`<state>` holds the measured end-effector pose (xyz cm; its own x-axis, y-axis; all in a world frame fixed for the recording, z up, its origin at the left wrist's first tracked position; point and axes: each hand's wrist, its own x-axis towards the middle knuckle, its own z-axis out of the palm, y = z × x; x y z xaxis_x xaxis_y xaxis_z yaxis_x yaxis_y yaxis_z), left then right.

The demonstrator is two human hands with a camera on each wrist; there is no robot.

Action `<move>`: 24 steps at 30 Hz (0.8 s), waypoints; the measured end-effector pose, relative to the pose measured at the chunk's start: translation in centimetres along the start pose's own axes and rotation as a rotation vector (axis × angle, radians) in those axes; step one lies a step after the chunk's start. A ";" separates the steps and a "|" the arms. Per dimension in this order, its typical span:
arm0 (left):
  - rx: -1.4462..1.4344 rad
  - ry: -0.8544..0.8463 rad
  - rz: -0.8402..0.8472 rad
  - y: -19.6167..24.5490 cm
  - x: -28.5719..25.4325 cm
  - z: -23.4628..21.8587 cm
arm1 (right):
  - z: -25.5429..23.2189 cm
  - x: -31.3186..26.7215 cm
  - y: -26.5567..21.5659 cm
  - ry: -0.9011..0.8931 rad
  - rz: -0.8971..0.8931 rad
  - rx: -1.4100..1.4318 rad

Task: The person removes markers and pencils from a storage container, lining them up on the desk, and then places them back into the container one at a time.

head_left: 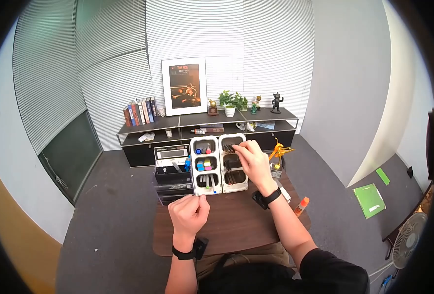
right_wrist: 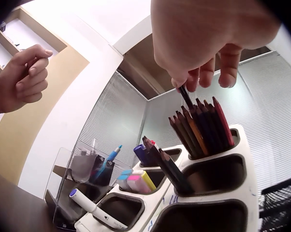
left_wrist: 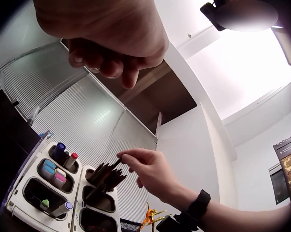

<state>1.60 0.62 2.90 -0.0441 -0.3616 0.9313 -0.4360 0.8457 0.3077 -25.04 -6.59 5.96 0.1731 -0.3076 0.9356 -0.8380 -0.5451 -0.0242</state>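
My right hand (head_left: 252, 161) is over the far compartment of the right white organizer (head_left: 247, 183). Its thumb and fingers pinch the upper end of a dark pencil (right_wrist: 187, 98). Below it, a bunch of colored pencils (right_wrist: 203, 130) stands in that compartment. A few more pencils (right_wrist: 165, 164) lean in the middle compartment. My left hand (head_left: 187, 215) is raised over the near table edge, its fingers curled in a fist with nothing in them. The left white organizer (head_left: 196, 188) in front of it holds capped markers, pastel highlighters (right_wrist: 136, 181) and a white marker (right_wrist: 90, 203).
A black desk organizer (head_left: 170, 176) with a blue pen stands left of the white ones. On the right of the brown table (head_left: 227, 215) are an orange glue stick (head_left: 302, 206) and a golden figurine (head_left: 279, 152). A low shelf (head_left: 192, 122) stands behind.
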 end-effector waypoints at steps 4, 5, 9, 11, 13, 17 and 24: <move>0.004 -0.005 0.011 0.0 -0.1 0.3 | 0.3 -0.1 -0.1 -0.075 0.023 -0.043; -0.018 0.002 0.005 0.1 -0.1 0.4 | 0.5 -0.2 -0.2 -0.054 0.006 -0.039; -0.030 0.011 0.028 0.0 -0.1 0.6 | 0.6 -1.0 -0.1 -0.020 0.014 -0.026; -0.018 -0.005 0.024 0.1 -0.1 0.4 | 0.7 -1.4 0.0 -0.017 0.021 -0.019; -0.005 -0.020 0.018 0.1 -0.2 0.4 | 0.8 -1.7 0.1 -0.016 0.027 -0.011; -0.008 -0.044 0.017 -0.3 -0.5 0.5 | 1.0 -1.8 0.1 -0.004 0.026 -0.007; -0.024 -0.010 0.012 -0.7 -1.0 1.2 | 1.0 -2.3 0.4 -0.041 0.056 0.009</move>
<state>0.86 -0.13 1.56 -0.0578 -0.3550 0.9331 -0.4142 0.8589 0.3012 -25.28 -6.85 3.46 0.1471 -0.3693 0.9176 -0.8421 -0.5334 -0.0797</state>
